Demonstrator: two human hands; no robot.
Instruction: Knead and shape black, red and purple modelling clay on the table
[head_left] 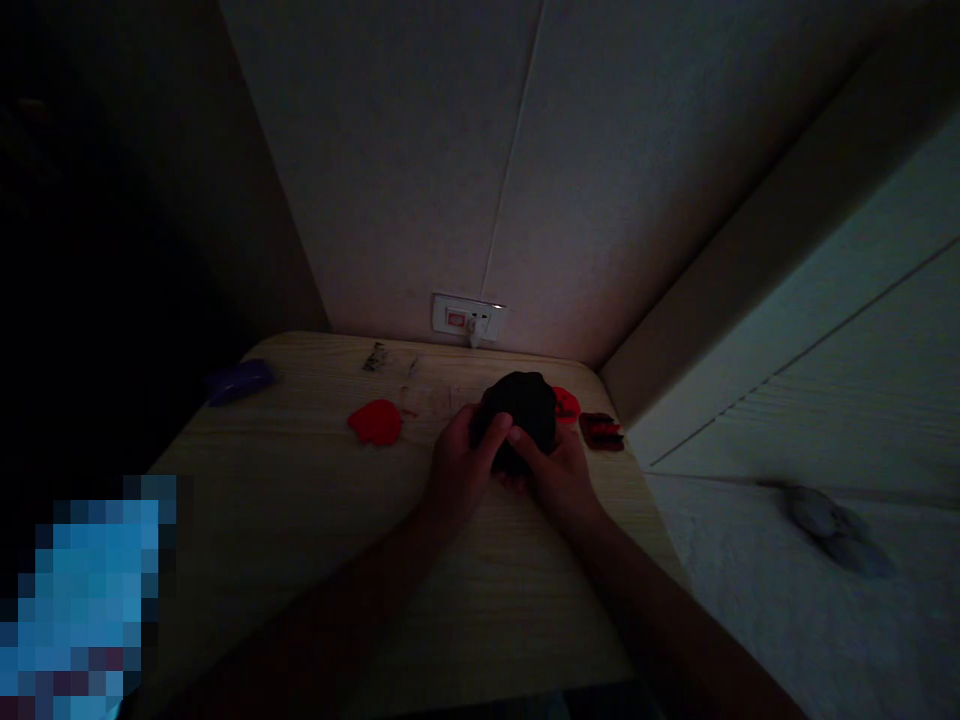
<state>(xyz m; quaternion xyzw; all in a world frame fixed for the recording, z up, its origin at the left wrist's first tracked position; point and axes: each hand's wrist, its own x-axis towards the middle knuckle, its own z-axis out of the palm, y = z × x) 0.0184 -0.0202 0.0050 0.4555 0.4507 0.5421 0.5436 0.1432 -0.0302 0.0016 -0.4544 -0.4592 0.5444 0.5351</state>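
Holding a black lump [529, 400] between them, the left hand [459, 455] grips from its eight o'clock side and the right hand [566, 475] from its four o'clock side. The fingers of both are clamped on it: the two thumbs lie across its near face, tips almost meeting, while the others curl around its sides and underneath, partly hidden. The lump sits over the far part of a pale wooden bench [285, 500]; whether its underside touches the wood cannot be told.

Reading around the lump, a flat red piece [377, 422] lies at nine o'clock, and a purple packet [241, 381] lies farther out that way, at the bench's left edge. Dark smudges [375, 357] mark the wood toward ten o'clock. A wall socket [469, 318] with something plugged in is at eleven. At three o'clock, a red disc with black marks [566, 404] shows partly behind the lump, and a striped red-and-black piece [602, 432] lies just beyond. Toward four, a blurred grey object [832, 530] rests well apart on the floor [750, 590].
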